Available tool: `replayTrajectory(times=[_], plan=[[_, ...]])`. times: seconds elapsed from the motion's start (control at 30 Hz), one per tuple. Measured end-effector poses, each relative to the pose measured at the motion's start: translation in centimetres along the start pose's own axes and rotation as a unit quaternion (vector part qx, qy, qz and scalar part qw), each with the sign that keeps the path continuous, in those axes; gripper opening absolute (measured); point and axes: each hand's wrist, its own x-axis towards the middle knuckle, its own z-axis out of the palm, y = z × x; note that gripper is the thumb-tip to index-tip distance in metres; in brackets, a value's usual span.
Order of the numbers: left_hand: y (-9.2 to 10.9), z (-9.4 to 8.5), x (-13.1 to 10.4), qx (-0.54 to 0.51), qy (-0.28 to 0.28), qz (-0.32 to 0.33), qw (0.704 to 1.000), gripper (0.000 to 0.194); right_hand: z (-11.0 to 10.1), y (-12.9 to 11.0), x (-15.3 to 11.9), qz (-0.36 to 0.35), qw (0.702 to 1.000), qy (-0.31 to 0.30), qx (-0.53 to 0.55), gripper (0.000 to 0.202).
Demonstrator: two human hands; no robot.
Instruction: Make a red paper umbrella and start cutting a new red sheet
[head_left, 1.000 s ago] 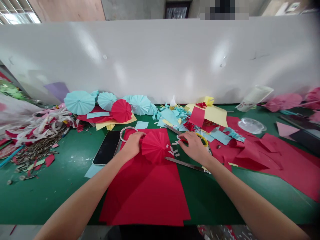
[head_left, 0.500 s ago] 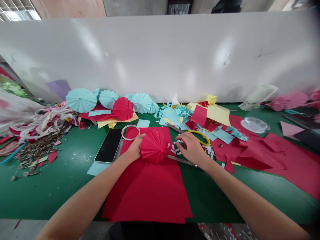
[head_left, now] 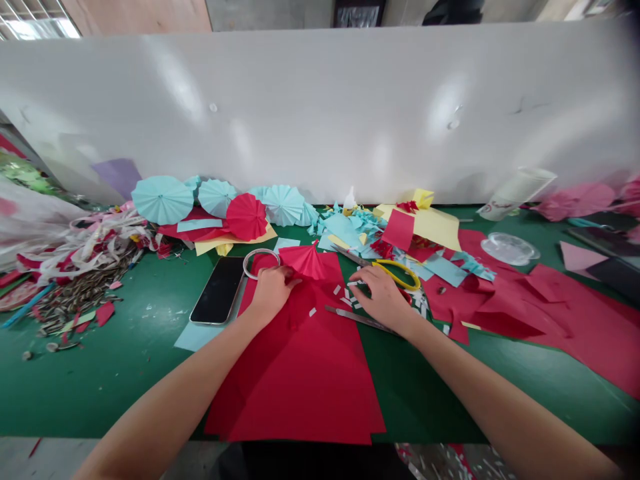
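Note:
A pleated red paper fan lies at the far end of the red paper sheets, on the green table. My left hand is at its left edge, with fingers bent together; whether they pinch the paper is hard to make out. My right hand is curled round the red handle of a pair of scissors, whose blades point left over the sheets. Small white strips are scattered between the hands. Beside my left hand are a white ring roll and a phone.
Yellow-handled scissors lie just beyond my right hand. Blue paper rosettes and a red one stand along the white board. Red scraps cover the right side; ribbons and metal pieces are heaped left.
The red pleated round no longer faces me as a full disc; it now shows as a fan lying farther back. My left hand has turned inward, and the scissors have shifted slightly left.

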Motion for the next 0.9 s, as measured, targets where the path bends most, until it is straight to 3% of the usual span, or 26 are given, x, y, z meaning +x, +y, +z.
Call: replayTrajectory(times=[0.13, 0.27, 0.43, 0.63, 0.9], plan=[[-0.2, -0.5, -0.1, 0.036, 0.001, 0.019, 0.999, 0.021, 0.0, -0.1, -0.1, 0.001, 1.0, -0.006, 0.0, 0.007], [-0.9, -2.2, -0.1, 0.051, 0.001, 0.03, 0.998, 0.022, 0.0, -0.1, -0.1, 0.0, 1.0, -0.006, 0.002, 0.008], [-1.4, -3.5, -1.1, 0.054, -0.068, 0.09, 0.992, 0.012, -0.1, -0.2, -0.2, -0.008, 1.0, -0.012, 0.006, 0.01], [-0.9, -3.1, -2.5, 0.038, -0.155, 0.176, 0.971, 0.024, -0.3, -1.0, -0.4, -0.027, 0.999, -0.023, 0.018, 0.011], [-0.5, -2.5, -3.1, 0.007, -0.151, 0.139, 0.979, 0.011, 0.4, -1.4, -0.7, -0.066, 0.996, -0.054, 0.03, 0.013]])
